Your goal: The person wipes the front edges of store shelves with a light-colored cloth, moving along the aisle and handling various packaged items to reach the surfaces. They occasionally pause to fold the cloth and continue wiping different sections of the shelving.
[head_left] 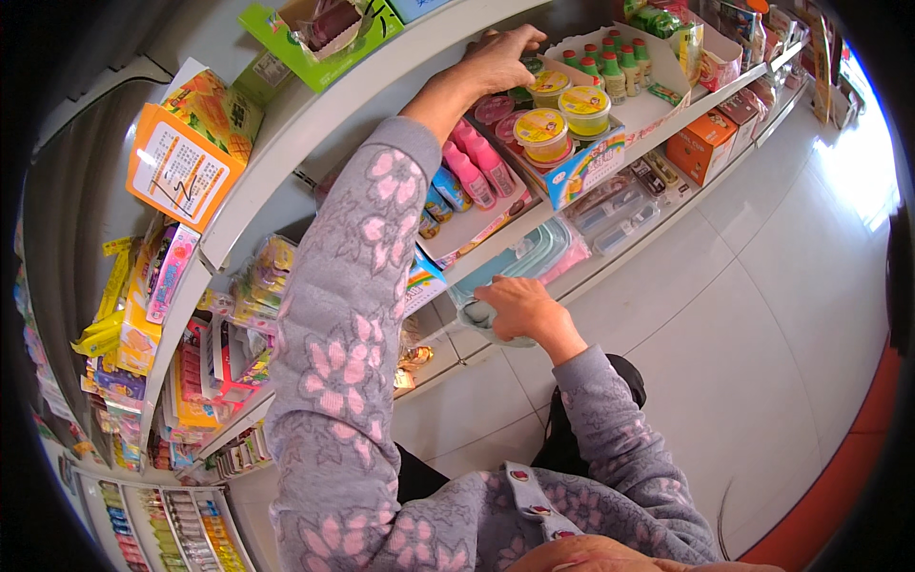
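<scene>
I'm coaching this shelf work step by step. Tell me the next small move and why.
Probably close the left hand on one small item at the back of the open display box: it already reaches over the yellow-lidded cups. The right hand holds a pale container low at the shelf edge.

Grey sleeves, pink flower print

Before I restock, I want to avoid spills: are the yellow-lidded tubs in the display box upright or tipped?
Upright. The yellow-lidded tubs stand in the display box with lids facing up, beside the left hand.
</scene>
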A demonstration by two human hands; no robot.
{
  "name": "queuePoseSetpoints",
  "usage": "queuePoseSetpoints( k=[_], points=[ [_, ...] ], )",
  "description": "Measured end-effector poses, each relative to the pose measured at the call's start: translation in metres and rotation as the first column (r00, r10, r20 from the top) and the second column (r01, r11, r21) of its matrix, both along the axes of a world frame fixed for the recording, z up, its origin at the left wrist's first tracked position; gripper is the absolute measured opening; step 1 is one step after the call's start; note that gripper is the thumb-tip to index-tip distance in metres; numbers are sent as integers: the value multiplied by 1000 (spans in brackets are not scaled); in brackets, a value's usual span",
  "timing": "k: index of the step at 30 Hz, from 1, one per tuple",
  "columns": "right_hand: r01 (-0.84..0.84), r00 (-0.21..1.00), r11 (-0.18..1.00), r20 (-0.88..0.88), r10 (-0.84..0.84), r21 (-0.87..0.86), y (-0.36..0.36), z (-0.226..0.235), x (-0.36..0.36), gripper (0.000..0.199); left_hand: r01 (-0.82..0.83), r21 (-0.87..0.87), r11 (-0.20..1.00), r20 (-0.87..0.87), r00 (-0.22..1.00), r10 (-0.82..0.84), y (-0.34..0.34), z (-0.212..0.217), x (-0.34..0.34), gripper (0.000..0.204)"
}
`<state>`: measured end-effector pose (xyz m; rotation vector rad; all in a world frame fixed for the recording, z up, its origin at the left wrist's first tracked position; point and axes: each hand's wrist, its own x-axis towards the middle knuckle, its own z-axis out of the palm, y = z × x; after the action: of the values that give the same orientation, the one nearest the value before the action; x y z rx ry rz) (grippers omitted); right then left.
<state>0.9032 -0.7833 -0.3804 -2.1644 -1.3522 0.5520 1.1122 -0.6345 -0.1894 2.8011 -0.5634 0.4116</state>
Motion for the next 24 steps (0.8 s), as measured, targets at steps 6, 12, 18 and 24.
queuePoseSetpoints(
  k=[6, 12, 18, 24],
  points=[
    [10, 1000, 1000, 13, -10, 21, -3, -1, 2, 52, -61, 215, 975, -127, 988, 90, -26, -6, 7, 80],
    [32, 999, 999, 33, -33, 18, -5, 1, 2, 47, -87, 245, 966, -166, 978, 130, -34, -9, 3, 80],
    [20, 999, 1000, 25, -20, -8, -6, 6, 2, 47, -91, 212, 973, -158, 979, 126, -32, -5, 2, 81],
    [34, 999, 999, 14, -34, 18, -9, 6, 2, 50, 15, -24, 1000, -100, 995, -17, -5, 17, -1, 73]
  ],
)
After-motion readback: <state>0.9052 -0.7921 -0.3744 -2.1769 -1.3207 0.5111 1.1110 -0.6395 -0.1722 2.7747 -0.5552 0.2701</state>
